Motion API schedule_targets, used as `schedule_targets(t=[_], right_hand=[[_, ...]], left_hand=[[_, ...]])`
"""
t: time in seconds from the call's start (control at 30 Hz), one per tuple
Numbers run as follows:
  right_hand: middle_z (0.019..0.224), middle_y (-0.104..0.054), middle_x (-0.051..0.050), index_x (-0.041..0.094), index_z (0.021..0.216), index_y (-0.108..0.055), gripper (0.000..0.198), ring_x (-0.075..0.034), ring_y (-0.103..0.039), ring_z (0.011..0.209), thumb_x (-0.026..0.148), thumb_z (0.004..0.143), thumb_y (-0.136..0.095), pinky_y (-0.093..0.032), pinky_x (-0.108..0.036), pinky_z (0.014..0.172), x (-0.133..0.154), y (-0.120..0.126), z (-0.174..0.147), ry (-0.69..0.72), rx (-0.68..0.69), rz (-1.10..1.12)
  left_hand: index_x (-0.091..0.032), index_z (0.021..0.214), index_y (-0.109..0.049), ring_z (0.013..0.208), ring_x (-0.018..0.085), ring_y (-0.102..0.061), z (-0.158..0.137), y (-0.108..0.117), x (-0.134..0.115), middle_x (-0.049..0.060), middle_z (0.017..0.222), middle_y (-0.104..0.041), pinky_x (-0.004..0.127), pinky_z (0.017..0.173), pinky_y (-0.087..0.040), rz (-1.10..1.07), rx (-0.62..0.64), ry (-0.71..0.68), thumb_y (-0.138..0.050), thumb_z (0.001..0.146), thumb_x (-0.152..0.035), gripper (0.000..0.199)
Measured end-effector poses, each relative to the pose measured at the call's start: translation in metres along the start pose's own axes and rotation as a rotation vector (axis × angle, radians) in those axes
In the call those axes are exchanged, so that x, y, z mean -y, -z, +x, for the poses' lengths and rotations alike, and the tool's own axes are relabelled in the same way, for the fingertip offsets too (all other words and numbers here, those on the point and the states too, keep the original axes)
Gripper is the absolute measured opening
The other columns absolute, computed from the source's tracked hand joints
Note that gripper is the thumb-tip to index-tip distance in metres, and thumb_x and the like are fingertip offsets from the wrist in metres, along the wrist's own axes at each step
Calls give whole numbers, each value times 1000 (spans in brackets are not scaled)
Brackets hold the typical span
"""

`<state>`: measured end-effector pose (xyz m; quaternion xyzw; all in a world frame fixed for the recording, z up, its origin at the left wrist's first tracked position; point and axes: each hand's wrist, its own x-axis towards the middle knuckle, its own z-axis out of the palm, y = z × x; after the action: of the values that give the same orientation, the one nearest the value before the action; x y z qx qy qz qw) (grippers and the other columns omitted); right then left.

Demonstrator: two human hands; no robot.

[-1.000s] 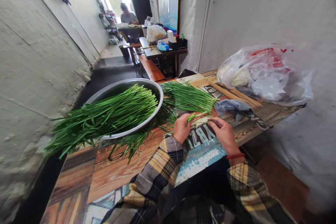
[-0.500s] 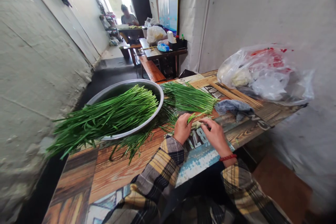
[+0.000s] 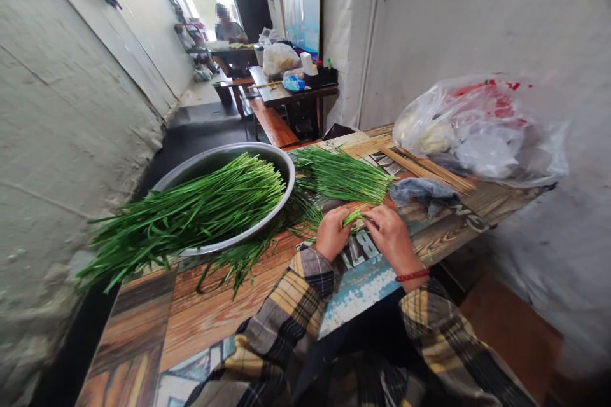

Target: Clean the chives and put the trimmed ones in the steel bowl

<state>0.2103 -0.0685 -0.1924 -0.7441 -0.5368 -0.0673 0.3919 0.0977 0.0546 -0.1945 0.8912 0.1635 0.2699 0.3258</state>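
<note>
My left hand (image 3: pixel 333 233) is closed around a few garlic chives (image 3: pixel 352 217), their pale stem ends sticking out to the right. At those ends, the thumb and fingers of my right hand (image 3: pixel 390 238) pinch together; exactly what lies between the fingertips is partly hidden. Just beyond both hands lies a flat bunch of chives (image 3: pixel 346 175), stems pointing right. To the left, a metal basin (image 3: pixel 290 187) holds a large heap of chives (image 3: pixel 210 203), whose leaves hang over its left rim. Loose leaves (image 3: pixel 238 261) lie on the table beside the basin.
The patterned wooden table (image 3: pixel 205 324) carries a grey cloth (image 3: pixel 422 192), several wooden sticks (image 3: pixel 424 170) and a clear plastic bag (image 3: pixel 482 130) on the right. Farther back stand another table (image 3: pixel 281 95) and a bench (image 3: pixel 272 122). A person (image 3: pixel 230 28) sits at the far end.
My right hand has moved slightly left and up, and its fingers now meet the stem ends beside my left hand. The whole view has shifted slightly.
</note>
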Motion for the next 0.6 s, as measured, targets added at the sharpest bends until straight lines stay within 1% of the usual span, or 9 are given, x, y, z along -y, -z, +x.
schedule_targets(t=[0.1, 0.27, 0.33, 0.43, 0.5, 0.6], right_hand=[[88, -65, -7, 21, 90, -71, 19, -21, -61, 82, 33, 86, -57, -50, -36, 77, -8, -7, -4, -123, -42, 177], [83, -69, -6, 18, 82, -72, 26, -18, -62, 75, 43, 74, -69, -50, -32, 71, -11, -16, -7, -428, -112, 575], [82, -70, -5, 18, 83, -72, 28, -17, -62, 73, 42, 69, -72, -50, -30, 67, -8, -20, -6, -538, -129, 738], [77, -69, -2, 18, 82, -70, 27, -13, -58, 63, 38, 64, -76, -46, -25, 57, -2, -23, -3, -670, -150, 953], [74, -67, 0, 19, 79, -70, 25, -10, -54, 58, 34, 62, -78, -42, -23, 52, 1, -23, 0, -722, -161, 1060], [72, -65, 2, 20, 74, -68, 24, -9, -54, 57, 31, 57, -80, -41, -21, 49, 4, -22, 3, -779, -179, 1179]], left_hand=[[-18, 66, -51, 71, 14, -49, 1, -1, 1, 0, 69, -51, 25, 66, -37, -38, -5, 14, -51, 89, -22, 23], [-18, 70, -55, 74, 14, -50, 2, -1, 1, 0, 72, -54, 25, 69, -39, -62, -5, 6, -52, 88, -21, 19], [-18, 69, -54, 73, 14, -50, 2, -1, 1, 0, 71, -53, 25, 68, -38, -56, -11, -7, -51, 89, -21, 20], [-18, 69, -53, 74, 14, -49, 2, -2, 2, 0, 71, -52, 25, 68, -38, -52, -19, -32, -51, 89, -21, 21], [-17, 70, -54, 75, 15, -49, 2, -2, 2, 1, 72, -53, 25, 69, -38, -51, -23, -48, -51, 89, -21, 20], [-17, 71, -54, 75, 15, -49, 2, -3, 3, 1, 73, -54, 25, 70, -38, -53, -20, -56, -51, 90, -25, 20]])
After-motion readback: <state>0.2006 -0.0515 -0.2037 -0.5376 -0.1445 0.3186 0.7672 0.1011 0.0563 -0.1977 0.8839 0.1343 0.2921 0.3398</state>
